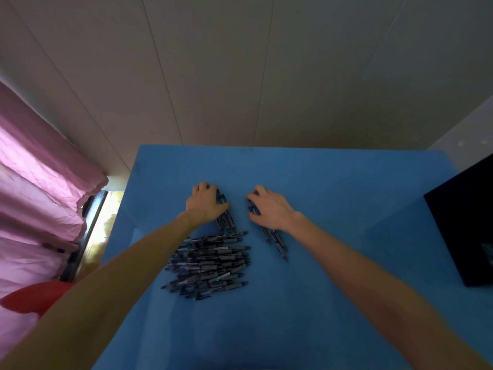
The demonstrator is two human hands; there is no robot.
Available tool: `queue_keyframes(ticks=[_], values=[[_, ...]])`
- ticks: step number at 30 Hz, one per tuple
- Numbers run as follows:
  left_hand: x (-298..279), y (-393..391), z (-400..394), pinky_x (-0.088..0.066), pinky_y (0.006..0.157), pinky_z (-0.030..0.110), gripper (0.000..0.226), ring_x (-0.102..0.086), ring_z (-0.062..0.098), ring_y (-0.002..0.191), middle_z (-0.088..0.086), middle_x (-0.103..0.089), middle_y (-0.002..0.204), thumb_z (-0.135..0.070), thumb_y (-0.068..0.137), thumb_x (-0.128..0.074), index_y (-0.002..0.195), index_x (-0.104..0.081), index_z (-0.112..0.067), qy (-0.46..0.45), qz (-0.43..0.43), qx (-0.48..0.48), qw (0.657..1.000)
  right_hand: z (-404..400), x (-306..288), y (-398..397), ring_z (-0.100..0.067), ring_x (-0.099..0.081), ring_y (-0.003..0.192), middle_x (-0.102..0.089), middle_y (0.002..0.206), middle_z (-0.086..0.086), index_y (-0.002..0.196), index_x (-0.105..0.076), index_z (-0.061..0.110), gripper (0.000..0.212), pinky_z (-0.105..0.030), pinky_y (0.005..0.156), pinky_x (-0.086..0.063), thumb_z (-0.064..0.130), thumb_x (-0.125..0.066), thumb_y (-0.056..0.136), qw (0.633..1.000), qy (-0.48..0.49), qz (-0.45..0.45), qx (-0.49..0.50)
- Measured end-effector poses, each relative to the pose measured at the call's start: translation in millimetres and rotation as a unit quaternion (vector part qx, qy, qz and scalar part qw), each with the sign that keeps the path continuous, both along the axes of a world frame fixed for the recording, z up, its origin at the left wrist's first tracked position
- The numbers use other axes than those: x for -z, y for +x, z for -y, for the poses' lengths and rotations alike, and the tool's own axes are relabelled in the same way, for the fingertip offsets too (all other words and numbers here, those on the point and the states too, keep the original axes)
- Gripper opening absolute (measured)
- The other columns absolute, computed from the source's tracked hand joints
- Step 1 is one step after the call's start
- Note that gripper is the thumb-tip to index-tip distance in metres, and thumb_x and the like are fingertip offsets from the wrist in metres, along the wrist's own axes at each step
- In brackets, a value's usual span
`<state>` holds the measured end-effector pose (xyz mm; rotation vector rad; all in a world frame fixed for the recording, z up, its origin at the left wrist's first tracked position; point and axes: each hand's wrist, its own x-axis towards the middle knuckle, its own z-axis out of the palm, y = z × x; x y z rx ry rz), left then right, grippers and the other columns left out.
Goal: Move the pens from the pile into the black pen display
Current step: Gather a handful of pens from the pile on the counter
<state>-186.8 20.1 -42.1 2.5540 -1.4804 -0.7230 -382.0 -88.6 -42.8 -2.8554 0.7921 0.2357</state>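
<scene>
A pile of dark pens with grey grips lies on the blue table, left of centre. Beyond the pile, my left hand grips a small bunch of pens whose ends stick out toward me. To its right, my right hand curls round another bunch of pens that trails back toward me on the table. The black pen display stands at the table's right edge, well apart from both hands.
A pink curtain hangs at the left, with a red object below it. A pale panelled wall rises behind the table's far edge.
</scene>
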Motion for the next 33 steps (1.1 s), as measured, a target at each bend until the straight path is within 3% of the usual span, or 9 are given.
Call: queue_keyframes(ticks=[5,9,13,16,18,22,28,33], values=[[-2,-3,-5,-0.045,0.107,0.051,0.068,-0.03,0.035,0.142,0.01,-0.028,0.158,-0.054,0.095,-0.061,0.15,-0.041,-0.02,-0.012,-0.03,0.027,0.999,-8,5,-23,-0.022,-0.052,0.116,-0.045,0.135,-0.002,0.135,-0.055,0.019,0.048,-0.032,0.079,-0.049,0.048,-0.055,0.098,0.996,0.064,0.036,0.055],[-5,-7,-6,-0.049,0.1,0.052,0.083,-0.033,0.037,0.142,0.013,-0.023,0.161,-0.06,0.093,-0.06,0.155,-0.029,-0.016,-0.009,0.008,0.005,1.0,-17,0,-37,-0.024,-0.053,0.116,-0.042,0.138,-0.005,0.148,-0.04,0.016,0.07,-0.037,0.08,-0.055,0.054,-0.06,0.094,0.993,0.06,0.033,0.101],[-16,-10,-5,-0.05,0.076,0.042,0.099,-0.059,0.035,0.111,0.015,-0.049,0.135,-0.077,0.084,-0.058,0.147,-0.03,-0.007,0.038,0.063,-0.061,0.995,-32,0,-39,-0.021,-0.057,0.087,-0.053,0.112,-0.005,0.123,-0.045,0.011,0.072,-0.034,0.064,-0.05,0.072,-0.058,0.086,0.981,0.004,-0.038,0.19],[-20,-12,-6,-0.044,0.056,0.033,0.105,-0.06,0.02,0.071,0.003,-0.062,0.088,-0.082,0.08,-0.056,0.146,-0.03,-0.004,0.083,0.093,-0.043,0.991,-37,-1,-34,-0.021,-0.056,0.083,-0.059,0.108,-0.006,0.117,-0.05,0.01,0.061,-0.032,0.062,-0.043,0.066,-0.052,0.092,0.978,0.01,-0.054,0.202],[-20,-19,1,-0.043,0.055,0.032,0.092,-0.055,0.016,0.064,-0.001,-0.057,0.077,-0.077,0.082,-0.06,0.136,-0.038,-0.005,0.083,0.105,-0.026,0.991,-39,-6,-31,-0.022,-0.06,0.087,-0.06,0.104,-0.006,0.11,-0.055,0.01,0.054,-0.031,0.063,-0.042,0.062,-0.05,0.095,0.978,0.011,-0.067,0.196],[-20,-37,14,-0.045,0.061,0.034,0.067,-0.055,0.022,0.071,0.001,-0.05,0.08,-0.052,0.088,-0.071,0.127,-0.043,-0.005,0.051,0.051,-0.032,0.997,-41,-12,-26,-0.019,-0.055,0.075,-0.06,0.091,-0.003,0.089,-0.054,0.013,0.038,-0.03,0.061,-0.042,0.048,-0.045,0.102,0.98,0.004,-0.094,0.174],[-7,-55,15,-0.044,0.063,0.036,0.04,-0.055,0.026,0.08,0.006,-0.054,0.092,-0.038,0.095,-0.064,0.118,-0.049,-0.008,0.027,-0.013,-0.02,0.999,-38,-11,-33,-0.025,-0.062,0.09,-0.064,0.109,-0.009,0.114,-0.057,0.006,0.03,-0.032,0.066,-0.04,0.03,-0.041,0.104,0.986,0.01,-0.086,0.144],[-11,-55,22,-0.041,0.062,0.037,0.032,-0.052,0.026,0.076,0.004,-0.047,0.081,-0.031,0.104,-0.05,0.121,-0.046,-0.004,0.032,-0.023,0.023,0.999,-31,-6,-44,-0.023,-0.052,0.074,-0.064,0.1,-0.013,0.104,-0.052,0.006,0.028,-0.034,0.064,-0.041,0.032,-0.043,0.103,0.983,0.067,-0.043,0.167]])
